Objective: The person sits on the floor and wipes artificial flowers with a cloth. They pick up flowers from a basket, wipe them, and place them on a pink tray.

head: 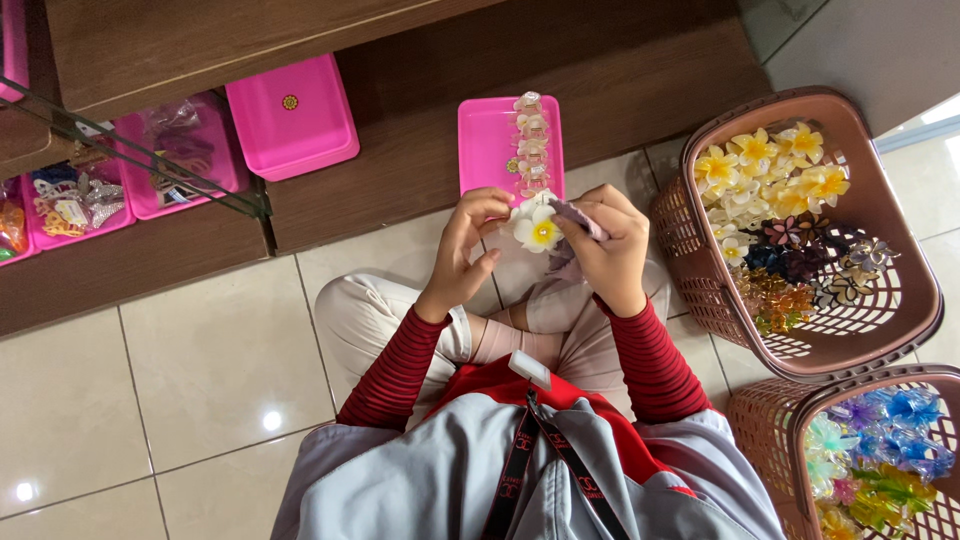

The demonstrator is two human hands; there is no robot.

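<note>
At centre, twelve o'clock of the lap, left hand [462,252] is pinching a white flower clip [536,229]; right hand [608,243] is pressing a grey cloth [577,216] against it. Hard rubbing could snap petals.

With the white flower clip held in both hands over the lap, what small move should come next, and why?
Probably set the white flower clip onto the pink tray beside the row of clips already there. The left hand steadies it, the right hand holds a cloth against it.

White-yellow flower clip [537,228], cloth-touched
</note>
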